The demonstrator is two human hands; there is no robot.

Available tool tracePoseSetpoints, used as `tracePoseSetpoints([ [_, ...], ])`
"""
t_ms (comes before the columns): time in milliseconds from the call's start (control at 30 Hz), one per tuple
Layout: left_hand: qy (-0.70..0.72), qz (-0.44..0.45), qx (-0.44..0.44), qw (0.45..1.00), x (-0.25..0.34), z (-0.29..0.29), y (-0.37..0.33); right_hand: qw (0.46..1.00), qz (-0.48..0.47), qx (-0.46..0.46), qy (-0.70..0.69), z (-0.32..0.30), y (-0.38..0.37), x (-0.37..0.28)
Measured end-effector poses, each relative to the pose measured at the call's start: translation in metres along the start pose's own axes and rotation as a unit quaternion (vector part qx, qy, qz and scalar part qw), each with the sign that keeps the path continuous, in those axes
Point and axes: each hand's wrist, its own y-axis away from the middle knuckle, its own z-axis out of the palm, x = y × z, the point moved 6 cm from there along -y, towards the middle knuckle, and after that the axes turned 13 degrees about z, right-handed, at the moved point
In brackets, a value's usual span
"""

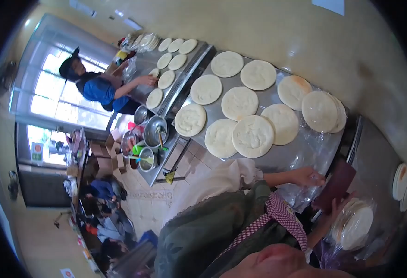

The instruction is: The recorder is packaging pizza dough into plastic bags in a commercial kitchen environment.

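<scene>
My right hand [337,205] grips a flat, dark maroon rectangular thing [335,185] by its lower edge; its exact kind does not show. Close to its left edge is my left hand [309,177], with fingers bent inward; what they hold, if anything, is hidden. Clear plastic [296,192] lies crumpled on the metal table below the left hand. Beside my right hand rests a clear bag of round flatbreads [357,224]. Up the table a stack of pale flatbreads [321,111] lies partly in clear plastic, next to a browned flatbread [294,91].
Several flatbreads [239,103] are spread over the metal table [305,148]. More flatbreads [400,180] lie at the right. A co-worker in blue [98,90] handles flatbreads at another metal table [185,69]. Metal bowls [155,129] stand at the left. Several people [111,222] are farther back.
</scene>
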Motion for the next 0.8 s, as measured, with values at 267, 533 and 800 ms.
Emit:
tracePoseSetpoints([
  [267, -0.031, -0.142, -0.049, 0.988, -0.016, -0.046, 0.114, 0.983, 0.074, -0.164, -0.04, 0.102, 0.052, 0.068],
  [533, -0.058, -0.138, 0.036, 0.988, 0.001, -0.014, 0.191, 0.967, 0.109, -0.224, -0.049, 0.101, 0.117, 0.084],
  [800, -0.067, -0.175, 0.162, 0.969, 0.002, 0.021, 0.279, 0.946, 0.068, -0.303, -0.094, 0.097, 0.172, 0.125],
])
